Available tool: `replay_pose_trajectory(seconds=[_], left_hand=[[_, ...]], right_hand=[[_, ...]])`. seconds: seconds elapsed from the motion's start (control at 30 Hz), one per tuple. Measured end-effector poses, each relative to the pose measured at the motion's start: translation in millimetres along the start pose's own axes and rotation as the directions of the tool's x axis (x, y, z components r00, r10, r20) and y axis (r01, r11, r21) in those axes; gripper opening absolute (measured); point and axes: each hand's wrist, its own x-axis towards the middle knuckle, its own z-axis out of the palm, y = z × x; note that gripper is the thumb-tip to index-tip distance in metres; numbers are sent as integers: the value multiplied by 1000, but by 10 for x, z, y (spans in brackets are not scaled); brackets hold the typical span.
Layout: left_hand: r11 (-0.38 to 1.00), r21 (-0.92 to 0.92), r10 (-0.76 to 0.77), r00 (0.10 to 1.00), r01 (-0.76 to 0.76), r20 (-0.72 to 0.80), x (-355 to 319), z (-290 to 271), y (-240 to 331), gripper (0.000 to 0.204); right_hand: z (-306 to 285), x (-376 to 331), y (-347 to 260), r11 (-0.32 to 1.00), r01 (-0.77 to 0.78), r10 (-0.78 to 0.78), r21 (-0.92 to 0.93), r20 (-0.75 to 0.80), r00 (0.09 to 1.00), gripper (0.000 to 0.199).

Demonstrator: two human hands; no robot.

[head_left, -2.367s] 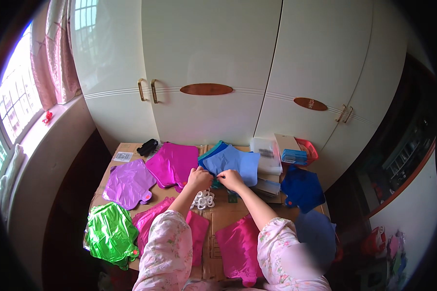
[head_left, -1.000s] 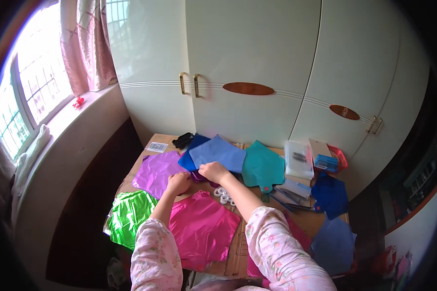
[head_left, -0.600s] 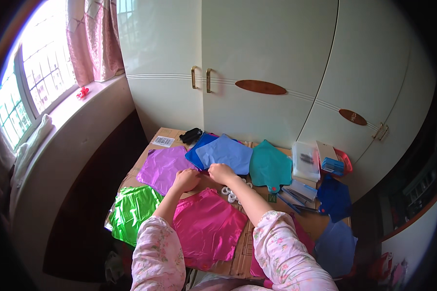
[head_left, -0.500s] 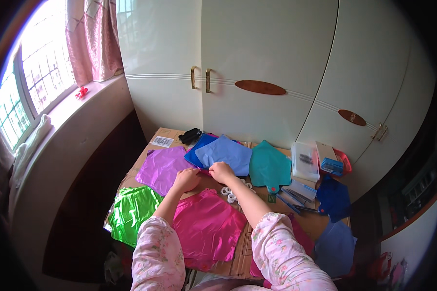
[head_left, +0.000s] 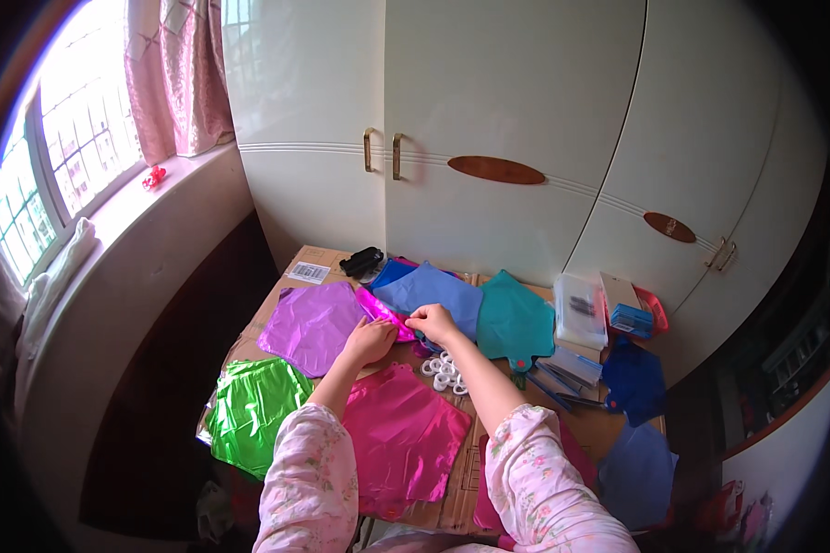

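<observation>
My left hand [head_left: 371,337] and my right hand [head_left: 432,322] both pinch a narrow magenta foil piece [head_left: 381,309] that lies between a purple foil balloon [head_left: 311,325] and a light blue foil balloon [head_left: 432,292]. A teal foil balloon [head_left: 514,322] lies to the right of them. Just below my right hand sits a cluster of small white rings [head_left: 444,372]. A large pink foil balloon [head_left: 404,444] lies flat between my forearms, and a green foil balloon [head_left: 252,414] lies at the left.
All of it rests on a cardboard-covered surface [head_left: 290,281]. A black object [head_left: 361,261] lies at the back. Clear and blue boxes [head_left: 592,311] stand at the right, with dark blue foil balloons [head_left: 634,382] below them. White wardrobe doors [head_left: 498,120] stand behind, a window [head_left: 55,157] at the left.
The view has swung left, toward the purple balloon. Both hands have moved from the blue balloon to the magenta foil piece beside the purple one and hold it.
</observation>
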Motion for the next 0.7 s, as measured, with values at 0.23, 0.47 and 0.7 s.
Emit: replay_pose_trajectory(seconds=[0.23,0.47,0.7], left_hand=[[976,157,-160,986,151,49,148,-5,53,58],[975,168,-156,986,144,62,133,-124,150,66],[975,154,-175,982,162,71,106,-154,80,67]], right_hand=[[-589,274,132,925,45,94,377,-341,935,9],[-1767,243,63,808,236,254,540,-680,688,11],[-2123,69,-734,962,272,-140,6,-846,514,23]])
